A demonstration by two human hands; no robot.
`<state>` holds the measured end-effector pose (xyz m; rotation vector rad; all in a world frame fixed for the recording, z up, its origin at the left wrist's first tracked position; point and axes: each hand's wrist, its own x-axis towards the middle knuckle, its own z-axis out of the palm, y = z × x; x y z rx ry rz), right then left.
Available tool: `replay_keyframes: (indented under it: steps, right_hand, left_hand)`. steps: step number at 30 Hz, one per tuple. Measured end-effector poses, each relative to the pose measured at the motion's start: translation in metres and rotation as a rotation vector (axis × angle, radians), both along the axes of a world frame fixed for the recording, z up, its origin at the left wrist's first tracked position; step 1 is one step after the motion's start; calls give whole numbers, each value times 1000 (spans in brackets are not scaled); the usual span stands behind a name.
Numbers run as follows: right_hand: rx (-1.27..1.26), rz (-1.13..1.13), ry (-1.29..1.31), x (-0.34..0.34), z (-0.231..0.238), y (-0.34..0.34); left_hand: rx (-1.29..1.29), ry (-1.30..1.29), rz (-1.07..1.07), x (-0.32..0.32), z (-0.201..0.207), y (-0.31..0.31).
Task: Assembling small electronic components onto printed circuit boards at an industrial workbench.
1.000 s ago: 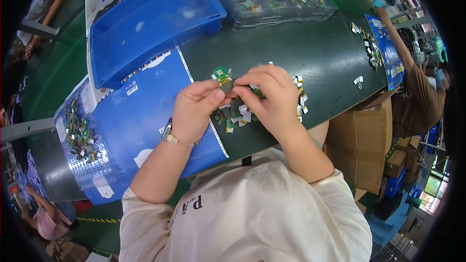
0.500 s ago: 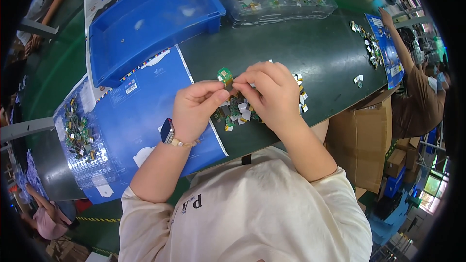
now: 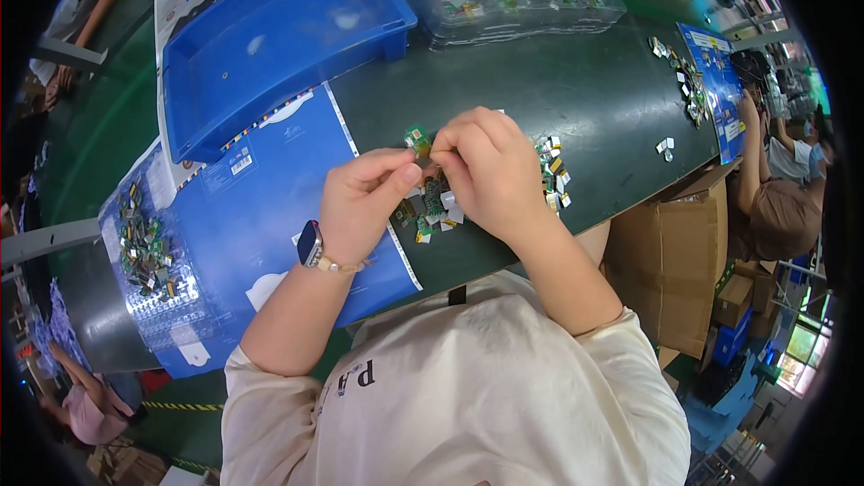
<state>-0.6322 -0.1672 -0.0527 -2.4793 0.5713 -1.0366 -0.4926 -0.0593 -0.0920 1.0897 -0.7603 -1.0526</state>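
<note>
Right hand (image 3: 490,182): is shifting slightly leftward, bunching beside green circuit board (image 3: 416,138); cannot tell whether grasping.
Left hand (image 3: 362,205): is pinching it, just beyond board pile (image 3: 436,205).
Board work: apparently is fingering one edge, needing steady pinching.

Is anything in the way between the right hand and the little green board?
Nothing I can see. The left hand pinches the green board, and the right hand is close beside it; I can't tell whether it touches the board.
</note>
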Motion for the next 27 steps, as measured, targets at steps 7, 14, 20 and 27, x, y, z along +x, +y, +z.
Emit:
replay_keyframes:
  steps: [7,14,20,27]
  right_hand:
    - [-14,-30,-37,1,-3,11]
    - [-210,-50,32,-4,-2,5]
    - [-212,-66,94,5,9,12]
    - [-244,-92,11,-2,-2,14]
  left_hand:
    - [35,407,-61,3,9,-7]
    - [48,527,-157,3,2,-3]
    - [35,594,-106,4,-4,-4]
    - [14,568,-115,-1,4,-5]
